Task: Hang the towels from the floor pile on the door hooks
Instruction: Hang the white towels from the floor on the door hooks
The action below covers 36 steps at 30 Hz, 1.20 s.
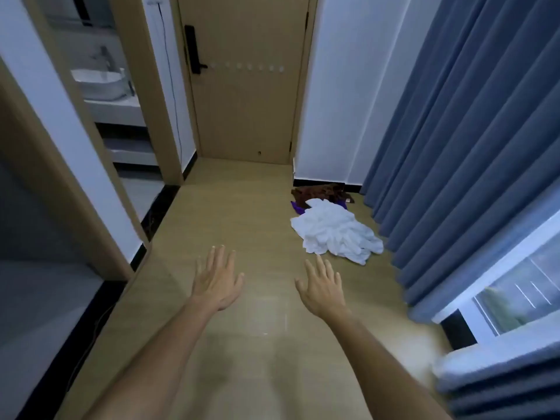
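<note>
Towels sit in a heap on the floor (230, 207) at the foot of the right wall, just beside the blue curtain (472, 147). White towel (335, 230) is on top and nearest us, brown towel (318, 192) behind it against the wall, and a purple scrap (296, 208) pokes out between them. We hold both hands out over bare floor, well short of the pile: left hand (216, 281) and right hand (322, 287) flat, fingers spread and straight, holding nothing. We judge the cloth soft, light and floppy, not fragile; it will sag and trail, so we would pinch a raised fold or edge of the white one. It is crumpled, no clear pointing end; its long axis looks to run from near the wall out toward the curtain, diagonally. Door (245, 101) stands closed ahead, with a row of pale hooks (250, 67) beside the black lock handle (194, 50). Hooks bare, nothing hung yet.
</note>
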Each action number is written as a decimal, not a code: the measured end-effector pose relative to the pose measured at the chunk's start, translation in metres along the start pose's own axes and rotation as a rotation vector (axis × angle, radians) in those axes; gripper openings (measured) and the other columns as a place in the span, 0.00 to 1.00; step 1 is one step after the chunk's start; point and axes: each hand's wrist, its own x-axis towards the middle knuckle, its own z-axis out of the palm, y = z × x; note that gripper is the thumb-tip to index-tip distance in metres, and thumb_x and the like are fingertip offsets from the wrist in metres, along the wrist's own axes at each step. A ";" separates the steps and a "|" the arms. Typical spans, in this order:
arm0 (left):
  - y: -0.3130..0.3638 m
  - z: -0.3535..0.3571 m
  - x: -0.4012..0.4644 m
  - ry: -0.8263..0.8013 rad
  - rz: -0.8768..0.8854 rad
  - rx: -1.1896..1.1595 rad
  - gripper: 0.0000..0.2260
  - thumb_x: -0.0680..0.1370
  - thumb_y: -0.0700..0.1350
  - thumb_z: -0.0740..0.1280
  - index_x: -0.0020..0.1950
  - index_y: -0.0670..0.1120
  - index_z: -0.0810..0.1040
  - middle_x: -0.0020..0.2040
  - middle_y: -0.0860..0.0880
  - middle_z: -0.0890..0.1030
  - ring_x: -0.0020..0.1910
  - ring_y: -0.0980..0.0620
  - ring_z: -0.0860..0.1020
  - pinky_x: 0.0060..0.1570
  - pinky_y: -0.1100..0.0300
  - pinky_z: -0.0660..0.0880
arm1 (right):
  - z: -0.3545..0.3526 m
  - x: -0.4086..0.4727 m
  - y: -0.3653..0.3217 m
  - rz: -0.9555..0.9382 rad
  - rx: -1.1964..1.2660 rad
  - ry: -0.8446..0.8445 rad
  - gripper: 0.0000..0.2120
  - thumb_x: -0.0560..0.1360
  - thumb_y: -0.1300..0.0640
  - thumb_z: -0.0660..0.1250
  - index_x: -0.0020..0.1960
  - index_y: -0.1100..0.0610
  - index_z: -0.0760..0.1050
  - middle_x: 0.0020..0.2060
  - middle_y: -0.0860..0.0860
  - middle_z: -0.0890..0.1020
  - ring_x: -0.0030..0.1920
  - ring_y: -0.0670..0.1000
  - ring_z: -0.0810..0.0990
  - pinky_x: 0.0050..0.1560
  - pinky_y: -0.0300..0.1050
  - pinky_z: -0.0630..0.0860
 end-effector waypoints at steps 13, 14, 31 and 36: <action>0.084 -0.017 0.212 -0.059 0.177 0.012 0.28 0.81 0.56 0.52 0.77 0.45 0.53 0.79 0.44 0.49 0.78 0.44 0.47 0.75 0.43 0.47 | -0.031 0.188 0.067 0.142 0.019 0.052 0.25 0.79 0.45 0.53 0.73 0.53 0.57 0.75 0.54 0.55 0.75 0.57 0.53 0.72 0.56 0.56; 0.093 -0.018 0.230 -0.062 0.181 0.017 0.28 0.81 0.56 0.52 0.77 0.45 0.53 0.79 0.44 0.49 0.78 0.44 0.46 0.75 0.43 0.47 | -0.034 0.207 0.074 0.144 0.024 0.050 0.25 0.79 0.45 0.53 0.74 0.53 0.57 0.76 0.54 0.54 0.75 0.57 0.53 0.72 0.56 0.56; 0.133 -0.038 0.473 -0.105 0.082 0.023 0.25 0.80 0.53 0.54 0.75 0.47 0.56 0.76 0.44 0.57 0.76 0.45 0.53 0.73 0.46 0.53 | -0.055 0.477 0.098 0.063 0.045 -0.149 0.26 0.80 0.46 0.53 0.75 0.52 0.54 0.77 0.54 0.50 0.77 0.56 0.49 0.73 0.57 0.51; 0.109 -0.036 0.558 -0.104 0.084 0.071 0.32 0.73 0.60 0.42 0.74 0.46 0.59 0.74 0.43 0.60 0.73 0.44 0.58 0.69 0.47 0.60 | -0.047 0.558 0.089 0.084 -0.022 -0.143 0.26 0.80 0.45 0.52 0.75 0.53 0.55 0.77 0.54 0.50 0.77 0.56 0.49 0.73 0.57 0.51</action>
